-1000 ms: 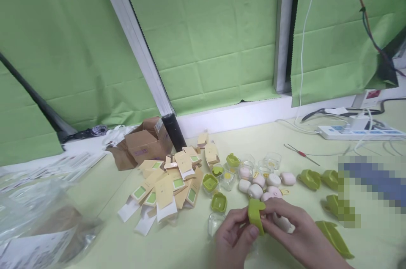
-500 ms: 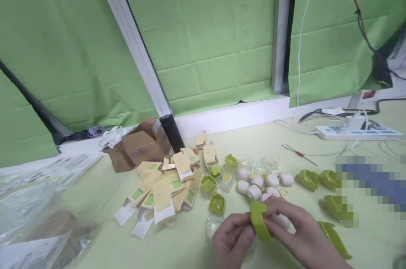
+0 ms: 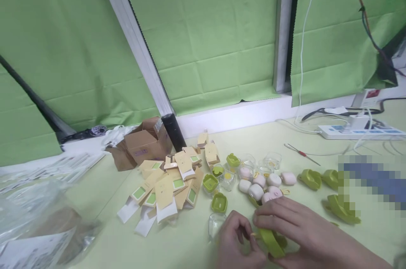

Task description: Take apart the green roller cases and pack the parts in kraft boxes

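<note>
My right hand (image 3: 296, 229) lies over a green plastic case (image 3: 271, 242) near the table's front edge, fingers curled around it. My left hand (image 3: 236, 243) touches the case's left end with its fingertips. Just behind my hands sits a cluster of pale pink and white pods (image 3: 261, 182). Small green lids (image 3: 218, 202) and clear cups (image 3: 215, 222) lie to the left of my hands.
A heap of tan cards with green windows (image 3: 168, 182) lies left of centre, with a torn cardboard box (image 3: 141, 144) behind it. More green cases (image 3: 341, 209) sit at right. A power strip (image 3: 358, 133) and a thin red-handled tool (image 3: 301, 154) are at the back right. A clear bag (image 3: 34, 218) covers the left.
Both hands have dropped toward the table with the green case, which now lies lower and flatter under my right hand. The green case at the lower right is out of sight.
</note>
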A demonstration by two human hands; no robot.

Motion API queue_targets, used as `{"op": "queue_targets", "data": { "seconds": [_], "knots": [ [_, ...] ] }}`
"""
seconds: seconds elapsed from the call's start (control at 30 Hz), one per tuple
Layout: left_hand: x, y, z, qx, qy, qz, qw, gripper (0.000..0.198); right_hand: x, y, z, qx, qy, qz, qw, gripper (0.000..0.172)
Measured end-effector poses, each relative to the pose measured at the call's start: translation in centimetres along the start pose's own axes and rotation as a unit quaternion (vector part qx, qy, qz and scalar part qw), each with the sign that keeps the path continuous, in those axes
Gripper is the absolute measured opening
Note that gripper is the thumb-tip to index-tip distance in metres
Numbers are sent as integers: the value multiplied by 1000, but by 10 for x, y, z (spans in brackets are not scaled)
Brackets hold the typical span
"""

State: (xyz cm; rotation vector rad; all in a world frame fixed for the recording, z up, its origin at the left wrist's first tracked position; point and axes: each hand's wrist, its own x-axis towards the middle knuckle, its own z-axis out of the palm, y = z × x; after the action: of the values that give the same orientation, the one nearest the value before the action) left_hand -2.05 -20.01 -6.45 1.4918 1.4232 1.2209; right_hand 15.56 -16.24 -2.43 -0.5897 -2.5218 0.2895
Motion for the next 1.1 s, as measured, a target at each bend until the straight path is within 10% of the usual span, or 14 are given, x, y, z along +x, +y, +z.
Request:
{"op": "queue_targets", "data": {
  "seconds": [0.17,0.3,0.47,0.93,1.1],
  "knots": [
    [9,8,-1,53,-21,-7,998,15,-6,8,-12,3,-20,70,997,40],
    [31,16,-33,148,13,-11,989,31,-18,37,-33,-32,47,271,961,35],
    [55,17,-74,399,10,-88,913,31,-46,81,-38,-103,27,401,910,34],
    [65,19,-75,369,17,-135,919,17,-25,78,-1,-209,-21,274,939,20],
    [56,24,-63,100,46,-48,993,33,-26,78,17,-212,-39,278,936,19]
  ]
}}
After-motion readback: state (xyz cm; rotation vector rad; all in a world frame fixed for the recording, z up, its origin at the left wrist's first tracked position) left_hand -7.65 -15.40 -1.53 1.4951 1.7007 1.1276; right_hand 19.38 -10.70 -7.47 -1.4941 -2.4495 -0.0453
